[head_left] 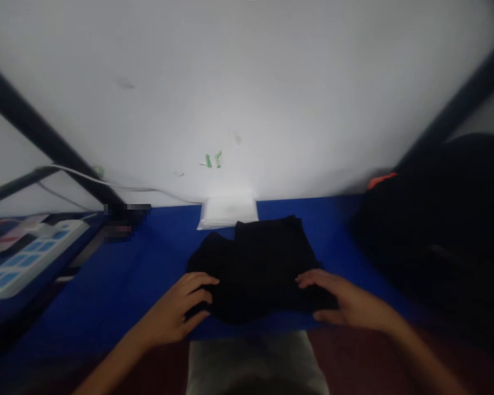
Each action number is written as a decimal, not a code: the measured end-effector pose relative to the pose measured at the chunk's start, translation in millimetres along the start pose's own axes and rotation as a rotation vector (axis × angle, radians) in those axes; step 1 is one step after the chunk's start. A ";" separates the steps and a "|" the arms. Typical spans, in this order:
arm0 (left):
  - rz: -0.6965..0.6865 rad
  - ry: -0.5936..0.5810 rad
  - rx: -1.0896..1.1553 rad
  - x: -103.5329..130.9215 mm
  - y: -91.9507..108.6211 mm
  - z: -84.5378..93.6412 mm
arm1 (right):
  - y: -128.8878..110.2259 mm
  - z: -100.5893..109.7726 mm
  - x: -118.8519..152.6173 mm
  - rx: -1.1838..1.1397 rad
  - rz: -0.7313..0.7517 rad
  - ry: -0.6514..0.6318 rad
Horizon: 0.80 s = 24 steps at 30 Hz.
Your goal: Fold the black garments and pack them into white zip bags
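A black cloth (263,269) lies partly folded on the blue table surface (148,263), near its front edge. On the cloth's left edge rests my left hand (185,307), its fingers spread and slightly curved. My right hand (341,299) touches the right side of the cloth, with thumb and fingers apart. The fingertips of both hands lie on or beside the fabric, and neither hand is closed round it. Behind the cloth, against the wall, sits a stack of white, flat sheets or packets (229,210).
A white power strip (33,258) with blue sockets lies at the left. A cable (144,189) runs along the wall (271,99). At the right is a large black pile (440,236), seemingly cloth, with an orange piece (381,180) behind it. Dark frame bars slope at both sides.
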<state>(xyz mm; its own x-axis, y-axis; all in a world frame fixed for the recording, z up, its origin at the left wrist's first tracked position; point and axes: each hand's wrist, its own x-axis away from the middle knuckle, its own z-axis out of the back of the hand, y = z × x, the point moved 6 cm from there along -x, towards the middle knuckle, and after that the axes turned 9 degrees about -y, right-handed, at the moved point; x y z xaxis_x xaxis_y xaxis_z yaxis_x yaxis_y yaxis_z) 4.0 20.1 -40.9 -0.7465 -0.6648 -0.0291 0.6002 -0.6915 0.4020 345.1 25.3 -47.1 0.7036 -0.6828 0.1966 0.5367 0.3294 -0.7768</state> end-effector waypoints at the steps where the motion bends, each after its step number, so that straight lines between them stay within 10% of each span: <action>1: 0.001 0.018 0.015 2.2 -1.6 1.9 | 4.9 0.7 2.9 -0.013 -0.009 0.049; 13: 0.343 0.198 0.102 -34.5 -62.2 26.9 | 38.7 65.4 -28.8 0.022 -0.109 0.515; 20: 0.477 -0.029 -0.210 -82.6 -78.7 43.9 | 51.3 88.4 -79.5 0.449 -0.238 0.452; 24: 0.385 0.064 -0.160 -120.0 -72.7 45.2 | 38.0 97.0 -89.8 0.652 -0.269 0.528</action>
<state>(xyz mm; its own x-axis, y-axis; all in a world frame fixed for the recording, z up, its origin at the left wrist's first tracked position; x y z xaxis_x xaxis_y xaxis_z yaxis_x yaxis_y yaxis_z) 36.9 163.0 -25.3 -0.4428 -0.8959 0.0363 0.8725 -0.4212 0.2476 347.6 162.4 -36.2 0.2943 -0.9501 -0.1032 0.9257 0.3102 -0.2163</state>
